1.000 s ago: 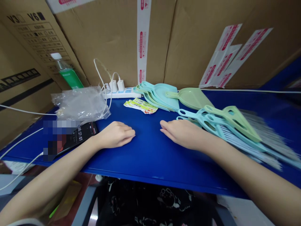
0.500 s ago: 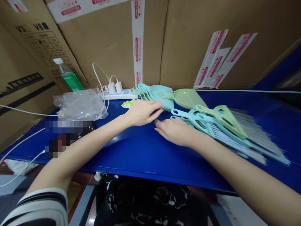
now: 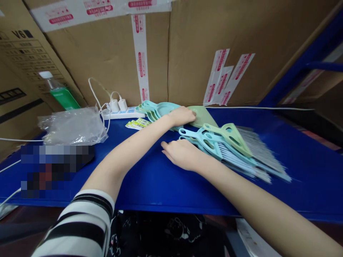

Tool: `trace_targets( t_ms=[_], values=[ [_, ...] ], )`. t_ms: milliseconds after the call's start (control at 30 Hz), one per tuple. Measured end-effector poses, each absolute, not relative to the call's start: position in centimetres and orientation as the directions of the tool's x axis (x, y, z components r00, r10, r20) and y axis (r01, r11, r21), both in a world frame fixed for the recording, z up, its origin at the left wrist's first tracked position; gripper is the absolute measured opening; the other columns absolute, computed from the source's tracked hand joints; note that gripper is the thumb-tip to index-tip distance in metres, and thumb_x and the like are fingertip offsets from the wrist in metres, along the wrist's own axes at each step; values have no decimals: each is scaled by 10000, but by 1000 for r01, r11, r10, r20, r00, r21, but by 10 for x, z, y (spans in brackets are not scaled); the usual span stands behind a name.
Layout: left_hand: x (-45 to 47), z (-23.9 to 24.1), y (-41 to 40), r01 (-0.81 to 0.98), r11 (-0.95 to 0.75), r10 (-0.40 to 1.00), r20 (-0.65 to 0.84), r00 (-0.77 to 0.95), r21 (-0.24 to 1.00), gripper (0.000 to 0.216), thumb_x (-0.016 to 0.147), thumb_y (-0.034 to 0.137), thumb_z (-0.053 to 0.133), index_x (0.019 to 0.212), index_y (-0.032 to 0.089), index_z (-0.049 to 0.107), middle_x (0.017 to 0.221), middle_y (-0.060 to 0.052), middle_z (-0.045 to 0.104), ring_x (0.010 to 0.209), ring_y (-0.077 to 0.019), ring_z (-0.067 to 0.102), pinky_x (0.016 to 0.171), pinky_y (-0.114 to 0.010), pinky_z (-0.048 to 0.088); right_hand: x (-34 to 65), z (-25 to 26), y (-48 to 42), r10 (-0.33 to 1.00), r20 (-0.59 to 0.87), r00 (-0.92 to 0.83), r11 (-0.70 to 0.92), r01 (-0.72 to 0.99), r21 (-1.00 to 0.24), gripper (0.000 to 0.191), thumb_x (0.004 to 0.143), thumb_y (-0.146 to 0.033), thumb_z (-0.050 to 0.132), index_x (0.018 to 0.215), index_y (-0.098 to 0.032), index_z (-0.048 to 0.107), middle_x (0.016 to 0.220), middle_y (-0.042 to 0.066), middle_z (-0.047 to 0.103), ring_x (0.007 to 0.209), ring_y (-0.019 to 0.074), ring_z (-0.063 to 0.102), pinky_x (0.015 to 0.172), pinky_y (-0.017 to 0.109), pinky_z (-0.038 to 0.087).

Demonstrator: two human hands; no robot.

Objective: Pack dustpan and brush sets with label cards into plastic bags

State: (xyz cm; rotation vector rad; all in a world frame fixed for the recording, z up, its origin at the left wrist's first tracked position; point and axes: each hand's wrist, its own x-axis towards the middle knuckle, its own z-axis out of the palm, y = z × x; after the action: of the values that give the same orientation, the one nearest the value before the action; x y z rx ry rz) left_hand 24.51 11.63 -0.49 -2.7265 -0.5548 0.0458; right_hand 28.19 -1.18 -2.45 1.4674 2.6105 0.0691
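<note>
My left hand reaches across the blue shelf and closes over the handle of the green dustpan, which lies beside a stack of light-blue dustpans. My right hand rests palm down on the shelf, fingers together and stretched flat, touching the handles of a pile of small brushes in blue and green.
Cardboard boxes wall the back. A power strip with chargers, small labels, a clear plastic bag and a green-labelled bottle sit at the left. A blurred-out item lies at the front left.
My left hand went from resting on the shelf near the front to reaching right and back onto the green dustpan's handle. The right hand stayed by the brushes; the view turned right.
</note>
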Motion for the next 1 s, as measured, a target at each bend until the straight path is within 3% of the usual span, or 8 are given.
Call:
trace_targets(
  t_ms=[200,467,633,733,833,1000],
  values=[
    [230,8,111,388,-812,394,82,916,-435,300,918,37,394,1033,117,659,987,-131,666,835,-228,678,598,-297,397,281,-23,-11,851,-128,-509,522,847,102,315,985,-214,332,1156,-118,578,905,153,738,875,285,713,665,332,452],
    [142,20,82,447,-639,368,262,892,-626,235,901,104,428,972,143,648,845,-69,628,593,-164,604,452,-278,306,281,-23,-11,846,-122,-519,530,842,96,323,977,-205,343,1170,-108,583,903,171,732,874,292,708,664,337,446],
    [82,11,36,320,-671,147,303,942,-669,329,964,163,318,821,158,615,662,-9,543,491,-128,499,466,-270,371,280,-25,-11,850,-116,-515,524,849,70,343,971,-207,347,1183,-92,590,931,185,726,870,296,696,659,344,429],
    [59,3,16,261,-698,66,303,951,-667,363,976,122,285,785,153,593,619,9,516,503,-115,486,510,-250,421,281,-26,-10,844,-115,-524,531,846,40,355,958,-189,358,1213,-93,585,1073,196,700,944,283,674,694,336,423],
    [47,-5,7,239,-715,36,307,951,-657,379,967,63,251,808,159,582,634,9,544,530,-110,499,555,-236,453,283,-25,-9,839,-124,-530,534,845,0,342,937,-154,340,1110,-125,634,1108,161,695,947,247,662,699,312,412],
    [35,-15,-1,289,-792,128,318,940,-537,316,948,61,279,854,161,564,689,-9,580,563,-121,519,571,-238,474,287,-19,-5,833,-179,-523,524,850,-46,219,837,-124,415,794,-153,627,786,97,700,657,186,620,561,280,344]
  ],
)
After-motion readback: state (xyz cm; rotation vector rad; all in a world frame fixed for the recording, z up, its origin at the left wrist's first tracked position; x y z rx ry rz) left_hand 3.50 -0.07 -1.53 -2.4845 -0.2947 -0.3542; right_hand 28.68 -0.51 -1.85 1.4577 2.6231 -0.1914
